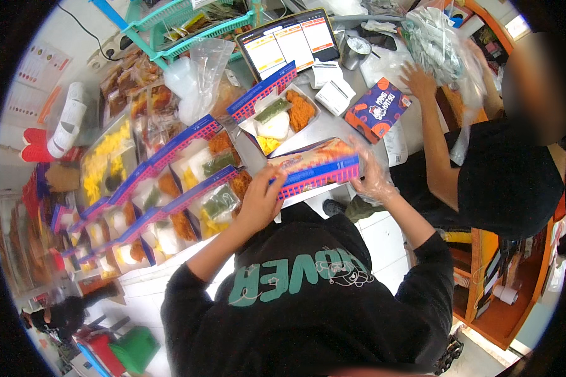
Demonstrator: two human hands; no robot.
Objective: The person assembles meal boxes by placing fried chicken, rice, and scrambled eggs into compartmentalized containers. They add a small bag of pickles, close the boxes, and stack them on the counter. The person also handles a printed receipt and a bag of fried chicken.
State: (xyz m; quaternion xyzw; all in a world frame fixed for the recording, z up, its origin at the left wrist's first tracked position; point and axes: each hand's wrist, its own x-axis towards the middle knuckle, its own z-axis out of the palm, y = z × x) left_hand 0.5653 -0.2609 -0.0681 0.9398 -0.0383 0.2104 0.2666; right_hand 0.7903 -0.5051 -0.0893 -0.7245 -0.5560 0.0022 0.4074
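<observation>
Between my two hands is a printed cardboard meal box, its lid folded over and its blue and pink front flap facing me. My left hand grips the box's left end. At the right end is my right hand, in a clear plastic glove, with its fingers against the corner. Just behind stands an uncovered meal box with fried chicken, rice, a green wrapped packet and yellow shreds. To the left, several more uncovered boxes hold similar food in rows.
A closed blue box and paper receipts lie right of the uncovered box. Behind them are a tablet and a metal cup. A co-worker's hand reaches beside plastic bags. At left is a tub of yellow shreds.
</observation>
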